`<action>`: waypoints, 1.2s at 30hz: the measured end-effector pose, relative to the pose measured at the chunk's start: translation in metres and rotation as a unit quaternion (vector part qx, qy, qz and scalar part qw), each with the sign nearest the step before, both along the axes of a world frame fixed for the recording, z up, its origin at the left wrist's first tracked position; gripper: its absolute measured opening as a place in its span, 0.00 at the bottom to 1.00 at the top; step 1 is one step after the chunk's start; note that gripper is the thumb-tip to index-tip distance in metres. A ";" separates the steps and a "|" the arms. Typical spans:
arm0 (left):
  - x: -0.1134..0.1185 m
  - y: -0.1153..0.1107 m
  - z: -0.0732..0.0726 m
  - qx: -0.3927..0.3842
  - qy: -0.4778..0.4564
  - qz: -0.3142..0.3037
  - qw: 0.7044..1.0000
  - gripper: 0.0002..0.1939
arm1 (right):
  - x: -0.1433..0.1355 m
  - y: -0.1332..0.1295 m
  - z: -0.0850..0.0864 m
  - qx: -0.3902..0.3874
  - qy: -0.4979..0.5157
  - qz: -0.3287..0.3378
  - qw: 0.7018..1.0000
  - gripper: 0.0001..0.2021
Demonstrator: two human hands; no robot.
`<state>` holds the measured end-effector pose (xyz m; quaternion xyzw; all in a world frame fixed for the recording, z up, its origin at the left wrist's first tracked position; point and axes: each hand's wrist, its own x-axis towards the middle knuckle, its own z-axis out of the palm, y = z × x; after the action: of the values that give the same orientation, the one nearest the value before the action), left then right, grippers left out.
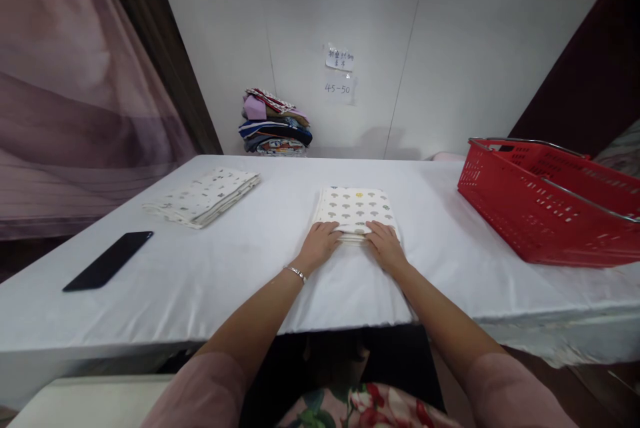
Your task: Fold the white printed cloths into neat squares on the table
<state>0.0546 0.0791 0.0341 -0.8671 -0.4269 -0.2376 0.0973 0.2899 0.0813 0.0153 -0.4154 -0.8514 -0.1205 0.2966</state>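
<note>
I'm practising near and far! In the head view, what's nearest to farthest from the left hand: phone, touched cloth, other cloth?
1. Touched cloth: at the left hand itself.
2. Other cloth: off to the left.
3. Phone: farther left.

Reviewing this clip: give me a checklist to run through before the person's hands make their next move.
1. Left hand on the mushroom-print cloth: ok, at its near edge.
2. Right hand on the same cloth: ok, near its right corner.
3. Inner layers lined up: cannot tell, they are hidden.
4. Other folded cloth apart from the hands: ok, off to the left.
5. Black flat object apart from both cloths: ok.
6. Red basket apart from both cloths: ok, at right.
</note>
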 end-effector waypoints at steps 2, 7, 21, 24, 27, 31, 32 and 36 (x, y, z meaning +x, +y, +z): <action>-0.002 0.000 0.001 0.003 0.000 -0.006 1.000 0.10 | 0.001 -0.001 0.001 -0.002 -0.004 0.007 1.000 0.09; -0.006 0.003 0.004 0.014 0.018 0.017 1.000 0.10 | 0.002 -0.001 0.001 0.016 0.000 -0.012 1.000 0.10; -0.011 0.018 0.025 0.033 0.020 0.026 0.999 0.13 | -0.007 0.010 0.004 0.022 0.032 -0.044 0.998 0.11; -0.015 0.013 0.014 0.008 0.024 0.010 1.000 0.13 | -0.008 0.009 0.000 0.019 0.005 -0.034 0.999 0.11; -0.017 0.007 0.001 0.005 0.023 0.010 1.000 0.13 | -0.006 0.006 -0.002 0.018 -0.017 -0.023 0.999 0.11; -0.018 0.005 -0.002 0.011 0.021 0.020 1.000 0.12 | -0.003 0.004 0.000 0.009 -0.030 -0.018 0.999 0.11; -0.019 0.005 -0.002 0.012 0.019 0.023 0.999 0.12 | -0.002 0.003 0.000 0.005 -0.032 -0.015 0.999 0.11; -0.025 0.004 -0.001 0.011 0.022 0.052 0.998 0.12 | 0.001 0.002 0.000 -0.001 -0.037 0.003 0.999 0.12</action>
<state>0.0296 0.0835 0.0327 -0.8478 -0.4664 -0.2173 0.1281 0.2906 0.0835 0.0151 -0.4082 -0.8633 -0.1344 0.2646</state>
